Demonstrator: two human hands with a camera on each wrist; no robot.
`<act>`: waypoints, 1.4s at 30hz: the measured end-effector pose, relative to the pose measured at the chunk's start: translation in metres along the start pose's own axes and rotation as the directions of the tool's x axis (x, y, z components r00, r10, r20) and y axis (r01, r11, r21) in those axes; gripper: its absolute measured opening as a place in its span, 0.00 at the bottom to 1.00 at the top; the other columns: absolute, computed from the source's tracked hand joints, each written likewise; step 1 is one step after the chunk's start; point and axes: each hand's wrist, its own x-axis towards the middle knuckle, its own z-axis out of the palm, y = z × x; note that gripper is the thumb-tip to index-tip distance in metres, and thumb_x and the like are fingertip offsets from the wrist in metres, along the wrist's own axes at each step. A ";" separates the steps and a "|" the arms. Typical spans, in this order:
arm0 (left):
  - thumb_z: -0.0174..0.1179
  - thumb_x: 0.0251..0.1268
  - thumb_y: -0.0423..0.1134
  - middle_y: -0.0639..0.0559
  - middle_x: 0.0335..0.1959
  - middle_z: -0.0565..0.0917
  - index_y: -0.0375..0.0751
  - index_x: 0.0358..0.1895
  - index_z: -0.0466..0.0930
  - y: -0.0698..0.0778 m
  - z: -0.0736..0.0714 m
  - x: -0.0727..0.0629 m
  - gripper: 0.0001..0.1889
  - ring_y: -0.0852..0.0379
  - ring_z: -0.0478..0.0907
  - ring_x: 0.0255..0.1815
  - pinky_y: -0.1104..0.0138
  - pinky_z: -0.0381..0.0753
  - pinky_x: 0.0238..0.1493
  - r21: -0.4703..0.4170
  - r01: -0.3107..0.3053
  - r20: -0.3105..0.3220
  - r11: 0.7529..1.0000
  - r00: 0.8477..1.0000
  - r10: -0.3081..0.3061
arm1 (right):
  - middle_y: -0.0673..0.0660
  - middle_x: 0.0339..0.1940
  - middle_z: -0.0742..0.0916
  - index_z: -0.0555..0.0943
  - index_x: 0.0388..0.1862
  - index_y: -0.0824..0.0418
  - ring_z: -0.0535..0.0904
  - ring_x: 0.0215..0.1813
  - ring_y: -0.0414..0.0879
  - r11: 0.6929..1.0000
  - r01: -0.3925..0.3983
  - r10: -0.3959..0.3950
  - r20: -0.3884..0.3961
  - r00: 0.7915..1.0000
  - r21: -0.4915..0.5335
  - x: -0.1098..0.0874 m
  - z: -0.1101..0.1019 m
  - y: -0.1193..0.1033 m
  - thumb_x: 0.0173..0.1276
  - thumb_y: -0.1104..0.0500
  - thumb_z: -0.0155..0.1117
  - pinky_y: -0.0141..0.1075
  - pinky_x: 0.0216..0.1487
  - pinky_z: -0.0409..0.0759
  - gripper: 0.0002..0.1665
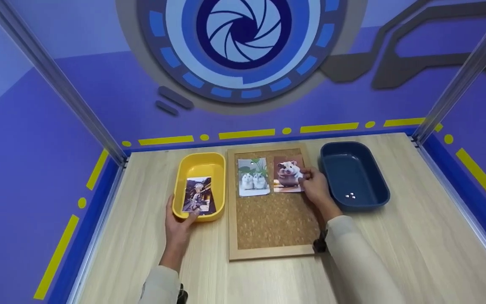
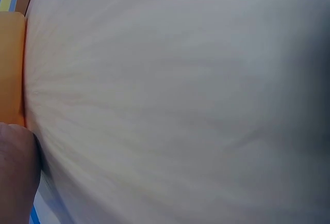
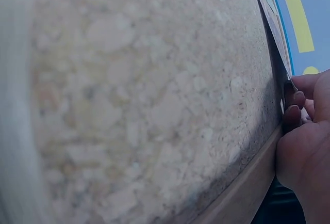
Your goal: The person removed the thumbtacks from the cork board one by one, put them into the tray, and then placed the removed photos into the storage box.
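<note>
My left hand (image 1: 178, 231) grips the near left corner of a yellow tray (image 1: 223, 177), its thumb over the rim. Inside that tray lie photo cards, the top one (image 1: 197, 194) showing a light-haired figure. A framed cork board (image 1: 274, 226) lies right of the tray. On its upper left sits a card of two white hamsters (image 1: 253, 182), a small pin dot near its top. My right hand (image 1: 317, 188) pinches the right edge of a brown-and-white hamster card (image 1: 287, 173) at the board's upper right. In the right wrist view, fingertips (image 3: 293, 113) curl beside that card's edge.
To the board's right stands a dark blue tray (image 1: 344, 166) with a few shiny push pins (image 1: 350, 196) in it. Purple panels (image 1: 99, 93) wall in the light wooden table (image 1: 272, 278). Pale blurred surface fills most of the left wrist view.
</note>
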 end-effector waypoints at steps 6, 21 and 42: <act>0.74 0.69 0.43 0.55 0.90 0.53 0.66 0.89 0.44 0.000 0.002 0.001 0.55 0.50 0.48 0.92 0.50 0.46 0.92 -0.006 -0.010 -0.004 1.000 1.000 0.010 | 0.56 0.45 0.81 0.82 0.60 0.65 0.78 0.48 0.49 1.000 0.002 -0.002 -0.003 1.000 0.006 -0.001 -0.001 0.000 0.73 0.67 0.61 0.33 0.45 0.76 0.18; 0.73 0.70 0.44 0.56 0.89 0.56 0.65 0.89 0.45 -0.002 0.003 0.002 0.53 0.51 0.51 0.91 0.51 0.49 0.92 0.009 -0.023 -0.002 1.000 1.000 0.023 | 0.55 0.43 0.80 0.81 0.59 0.65 0.77 0.45 0.47 1.000 0.014 -0.013 -0.009 1.000 0.014 -0.002 -0.003 0.004 0.74 0.66 0.62 0.30 0.42 0.74 0.16; 0.73 0.69 0.44 0.59 0.91 0.51 0.67 0.89 0.43 -0.002 0.002 0.000 0.55 0.51 0.47 0.92 0.50 0.47 0.92 -0.013 -0.007 -0.012 1.000 1.000 0.007 | 0.55 0.42 0.81 0.81 0.59 0.66 0.78 0.43 0.46 0.999 0.025 -0.025 -0.012 1.000 0.033 0.001 -0.002 0.002 0.74 0.68 0.61 0.29 0.40 0.76 0.17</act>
